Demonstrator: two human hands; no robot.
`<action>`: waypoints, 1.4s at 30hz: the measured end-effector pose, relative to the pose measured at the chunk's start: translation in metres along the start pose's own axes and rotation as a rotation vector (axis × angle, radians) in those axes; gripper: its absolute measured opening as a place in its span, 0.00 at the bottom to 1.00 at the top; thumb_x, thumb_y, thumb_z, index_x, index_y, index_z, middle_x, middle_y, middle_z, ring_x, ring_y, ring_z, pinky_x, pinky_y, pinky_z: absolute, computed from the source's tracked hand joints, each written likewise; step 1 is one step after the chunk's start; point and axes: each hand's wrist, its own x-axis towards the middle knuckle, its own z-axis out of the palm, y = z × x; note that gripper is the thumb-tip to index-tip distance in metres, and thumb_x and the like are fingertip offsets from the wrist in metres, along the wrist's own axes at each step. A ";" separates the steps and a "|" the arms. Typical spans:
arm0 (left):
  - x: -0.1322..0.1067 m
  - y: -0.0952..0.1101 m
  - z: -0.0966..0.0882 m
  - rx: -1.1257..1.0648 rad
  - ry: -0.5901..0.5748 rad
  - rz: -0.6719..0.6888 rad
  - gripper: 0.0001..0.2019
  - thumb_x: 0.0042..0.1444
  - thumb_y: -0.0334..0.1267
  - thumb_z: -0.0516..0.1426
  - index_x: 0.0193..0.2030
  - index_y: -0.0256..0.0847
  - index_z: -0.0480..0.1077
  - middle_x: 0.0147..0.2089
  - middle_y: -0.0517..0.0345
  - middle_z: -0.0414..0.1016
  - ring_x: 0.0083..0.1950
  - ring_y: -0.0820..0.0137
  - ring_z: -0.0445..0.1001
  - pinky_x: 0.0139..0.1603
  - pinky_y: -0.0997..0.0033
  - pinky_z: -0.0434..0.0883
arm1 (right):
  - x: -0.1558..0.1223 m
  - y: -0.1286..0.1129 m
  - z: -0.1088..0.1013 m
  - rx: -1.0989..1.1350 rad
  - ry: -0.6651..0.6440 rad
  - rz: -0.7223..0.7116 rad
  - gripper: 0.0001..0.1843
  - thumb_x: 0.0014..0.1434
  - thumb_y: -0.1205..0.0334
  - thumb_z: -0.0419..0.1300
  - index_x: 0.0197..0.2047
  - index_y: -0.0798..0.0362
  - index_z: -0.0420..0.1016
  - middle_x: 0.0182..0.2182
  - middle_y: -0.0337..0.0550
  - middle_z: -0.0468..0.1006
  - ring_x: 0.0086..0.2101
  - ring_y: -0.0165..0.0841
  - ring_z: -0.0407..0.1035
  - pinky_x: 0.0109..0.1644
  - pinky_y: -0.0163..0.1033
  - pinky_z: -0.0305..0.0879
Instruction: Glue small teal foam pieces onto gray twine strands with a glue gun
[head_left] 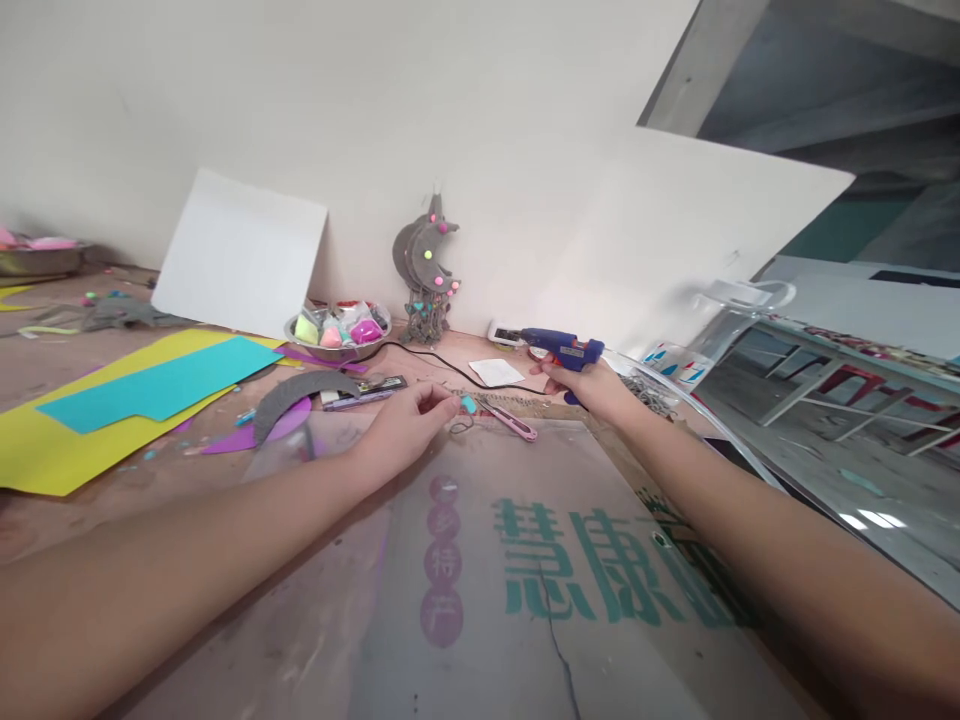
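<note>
From where I stand, the right hand [583, 385] is curled round the grip of a blue glue gun [564, 347], fingers by the orange trigger, nozzle pointing left above the far part of the counter [169, 485]. The gun looks light and hard-shelled, a bit top-heavy; the grip is the place to hold it, well back from the nozzle, which could be hot. The black cord [442, 356] running left across the counter may tug on it.

The left hand [405, 425] has thumb and fingertips drawn narrowly together; I can't tell whether anything is pinched there. Just right of them is a small teal piece [469, 404], probably soft and nearly weightless, best taken by its edges. A pink-handled cutter [514, 420] lies beside it.

Both arms reach forward from the near side, the left slanting in over a clear plastic sheet [495, 660], the right extended along its right side.

Farther off, a white paper square [496, 373] lies between the hands, and a grey moon ornament [420, 250] stands against the wall.
</note>
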 end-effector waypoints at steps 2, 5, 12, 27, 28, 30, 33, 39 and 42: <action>0.000 0.000 0.000 0.001 0.005 0.011 0.13 0.52 0.47 0.53 0.29 0.38 0.67 0.28 0.61 0.68 0.30 0.71 0.65 0.31 0.74 0.61 | -0.023 -0.010 0.003 0.028 -0.049 -0.023 0.16 0.52 0.50 0.58 0.36 0.54 0.70 0.34 0.45 0.78 0.26 0.30 0.70 0.31 0.35 0.66; -0.001 0.002 -0.001 0.009 0.014 0.021 0.13 0.52 0.46 0.52 0.29 0.38 0.67 0.28 0.60 0.69 0.32 0.71 0.66 0.32 0.73 0.62 | -0.057 -0.023 0.010 -0.139 -0.024 0.010 0.18 0.54 0.46 0.55 0.33 0.53 0.73 0.26 0.42 0.76 0.30 0.34 0.70 0.37 0.38 0.65; -0.002 0.004 -0.001 0.054 0.003 0.013 0.14 0.54 0.47 0.51 0.31 0.38 0.66 0.31 0.60 0.70 0.34 0.70 0.67 0.34 0.73 0.62 | -0.098 -0.038 0.031 -0.073 -0.036 -0.001 0.14 0.54 0.48 0.55 0.37 0.48 0.73 0.36 0.40 0.78 0.39 0.37 0.71 0.46 0.40 0.66; -0.005 0.004 0.002 -0.232 -0.119 -0.020 0.13 0.59 0.47 0.48 0.37 0.39 0.60 0.40 0.53 0.75 0.26 0.74 0.73 0.30 0.72 0.67 | -0.102 -0.044 0.037 -0.130 -0.015 -0.059 0.15 0.49 0.47 0.59 0.28 0.50 0.66 0.23 0.38 0.67 0.26 0.33 0.64 0.29 0.37 0.60; -0.005 0.005 0.003 -0.282 -0.137 -0.034 0.12 0.59 0.47 0.48 0.38 0.39 0.59 0.42 0.52 0.75 0.26 0.74 0.73 0.30 0.72 0.68 | -0.102 -0.044 0.037 -0.122 -0.015 -0.060 0.15 0.49 0.47 0.59 0.28 0.50 0.65 0.23 0.38 0.67 0.26 0.33 0.64 0.29 0.37 0.61; -0.005 0.005 0.004 -0.351 -0.165 -0.051 0.12 0.59 0.48 0.49 0.38 0.40 0.58 0.43 0.51 0.75 0.28 0.74 0.74 0.31 0.71 0.70 | -0.103 -0.042 0.036 -0.117 -0.027 -0.067 0.15 0.49 0.47 0.59 0.27 0.50 0.65 0.24 0.39 0.68 0.27 0.34 0.65 0.30 0.38 0.61; -0.004 0.005 0.004 -0.397 -0.187 -0.047 0.12 0.59 0.47 0.49 0.37 0.39 0.57 0.38 0.52 0.75 0.30 0.73 0.75 0.34 0.70 0.71 | -0.104 -0.043 0.036 -0.127 -0.057 -0.098 0.14 0.51 0.48 0.58 0.27 0.50 0.66 0.24 0.40 0.70 0.27 0.34 0.65 0.30 0.39 0.62; -0.004 0.006 0.004 -0.308 -0.180 0.009 0.12 0.59 0.46 0.48 0.33 0.40 0.58 0.25 0.60 0.71 0.27 0.74 0.71 0.31 0.75 0.66 | -0.105 -0.045 0.036 -0.125 -0.038 -0.108 0.14 0.51 0.47 0.58 0.27 0.49 0.67 0.24 0.39 0.70 0.26 0.34 0.65 0.30 0.38 0.62; -0.005 0.006 0.004 -0.242 -0.159 0.013 0.12 0.59 0.46 0.47 0.32 0.40 0.59 0.23 0.62 0.70 0.26 0.75 0.69 0.28 0.77 0.63 | -0.105 -0.044 0.036 -0.124 -0.048 -0.110 0.14 0.51 0.48 0.58 0.28 0.50 0.67 0.24 0.39 0.70 0.26 0.33 0.66 0.29 0.37 0.62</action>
